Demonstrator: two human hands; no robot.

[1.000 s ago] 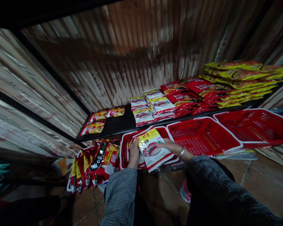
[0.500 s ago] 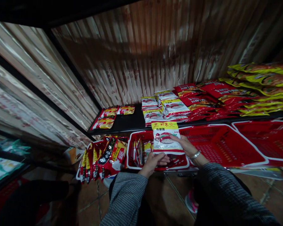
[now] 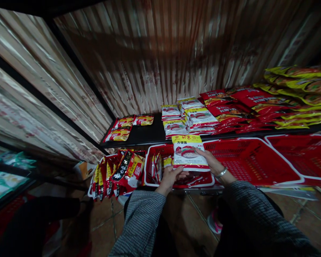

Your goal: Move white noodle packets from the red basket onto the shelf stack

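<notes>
Left hand (image 3: 171, 176) and right hand (image 3: 213, 163), fingers half-curled, grip one packet (image 3: 187, 152); stacked packets (image 3: 200, 117) already on far shelf (image 3: 144, 134), others left in near basket (image 3: 157, 150).

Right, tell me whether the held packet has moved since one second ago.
Yes: the held packet has moved up in view, toward the black shelf.

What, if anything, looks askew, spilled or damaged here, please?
Nothing visible looks spilled or torn, the held packet included. One untidy spot: in the row's leftmost basket, a black-banded pack leans aslant beside packs standing on edge.
</notes>
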